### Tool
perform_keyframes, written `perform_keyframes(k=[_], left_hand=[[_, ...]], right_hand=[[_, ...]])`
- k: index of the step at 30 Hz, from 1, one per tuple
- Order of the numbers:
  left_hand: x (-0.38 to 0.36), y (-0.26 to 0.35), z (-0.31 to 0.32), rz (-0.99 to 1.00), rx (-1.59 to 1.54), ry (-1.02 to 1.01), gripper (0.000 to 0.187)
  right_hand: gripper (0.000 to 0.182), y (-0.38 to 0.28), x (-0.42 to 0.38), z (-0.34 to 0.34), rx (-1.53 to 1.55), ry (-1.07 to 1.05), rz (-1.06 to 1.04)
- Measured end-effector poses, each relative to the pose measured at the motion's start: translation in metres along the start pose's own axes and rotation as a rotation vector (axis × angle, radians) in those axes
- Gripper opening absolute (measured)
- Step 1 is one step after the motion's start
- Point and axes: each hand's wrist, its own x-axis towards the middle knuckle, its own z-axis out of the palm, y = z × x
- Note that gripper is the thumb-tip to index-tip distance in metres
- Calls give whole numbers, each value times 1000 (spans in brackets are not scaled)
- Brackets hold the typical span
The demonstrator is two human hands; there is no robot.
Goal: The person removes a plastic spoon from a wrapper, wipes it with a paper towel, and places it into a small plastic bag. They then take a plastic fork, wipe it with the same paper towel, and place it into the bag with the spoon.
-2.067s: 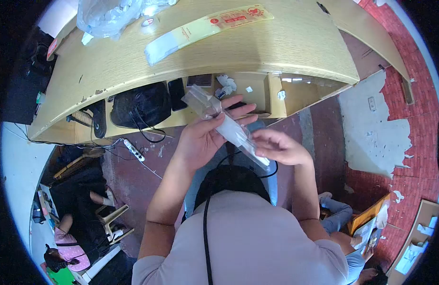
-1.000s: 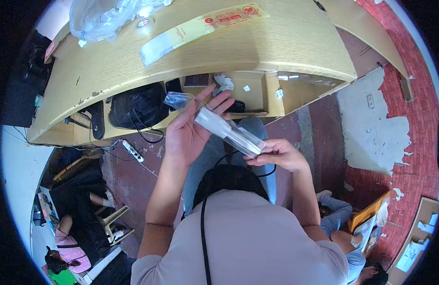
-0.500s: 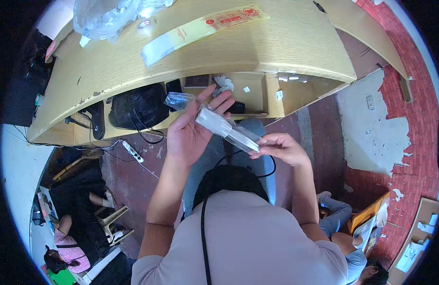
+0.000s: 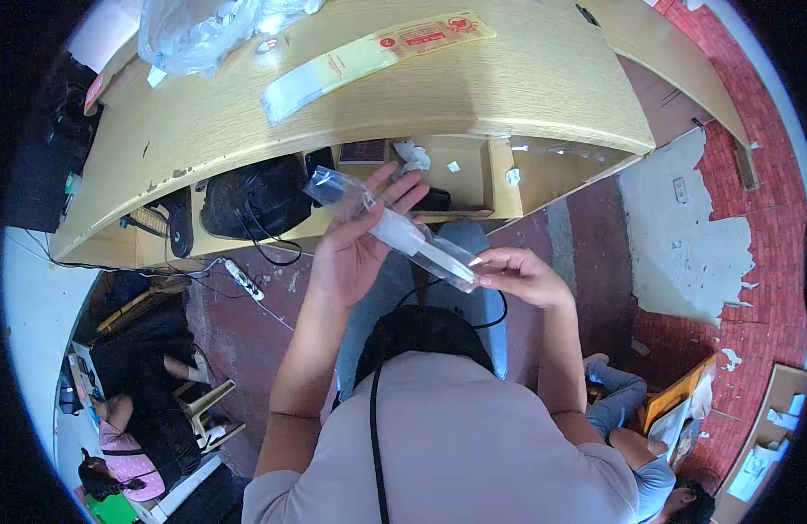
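A clear plastic sleeve with a white item inside [image 4: 402,234] slants across my lap, between both hands. The upper left end of the sleeve rests across the palm of my left hand [image 4: 355,249], whose thumb presses on it while the other fingers stretch out beneath. My right hand [image 4: 519,278] pinches the lower right end between thumb and fingers. On the desk above lies a long yellow sleeve with red print [image 4: 377,61]. What the white item is, I cannot tell.
The wooden desk [image 4: 526,87] carries a plastic bag [image 4: 194,35] and a tape roll [image 4: 270,48]. Its open shelf holds a black bag [image 4: 255,196] and crumpled paper [image 4: 412,155]. A power strip [image 4: 244,279] lies at left. Seated people [image 4: 128,445] are at lower left and lower right.
My left thumb has moved over onto the plastic sleeve. The sleeve has shifted slightly, with its upper left end spread wider.
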Motion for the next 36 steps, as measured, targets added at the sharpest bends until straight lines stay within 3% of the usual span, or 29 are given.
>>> perform_keyframes(k=[1, 3, 5, 7, 9, 11, 15, 19, 27, 31, 33, 36], left_hand=[[0, -1, -1, 1, 0, -1, 56], [0, -4, -2, -26, 7, 7, 55], [-2, -6, 4, -39, 0, -2, 53], [-2, -7, 9, -49, -4, -10, 51], [-2, -7, 12, -73, 21, -34, 51], [-2, -7, 12, -61, 62, -44, 50], [0, -7, 9, -17, 283, -80, 48], [-3, 0, 9, -12, 285, -48, 50], [-17, -11, -1, 276, 537, 250, 28], [-14, -15, 1, 375, 627, 235, 24], [-14, -16, 1, 442, 823, 247, 23], [-11, -17, 13, 445, 591, 288, 23]], right_hand=[[30, -3, 2, 0, -1, -1, 0], [36, -12, 9, 3, -358, 199, -115], [40, -15, 24, 4, -460, 208, -238], [39, -23, 40, 20, -21, 113, -226], [36, -25, 52, 30, -100, 33, -184], [33, -26, 61, 44, 108, -62, -120], [25, -29, 60, 53, 142, 39, -5], [22, -28, 59, 57, 151, 72, -61], [20, -40, 56, 57, 169, 109, -19], [21, -37, 57, 61, 190, 155, -44], [21, -35, 58, 62, 220, 181, -27], [21, -38, 55, 57, 185, 106, 4]])
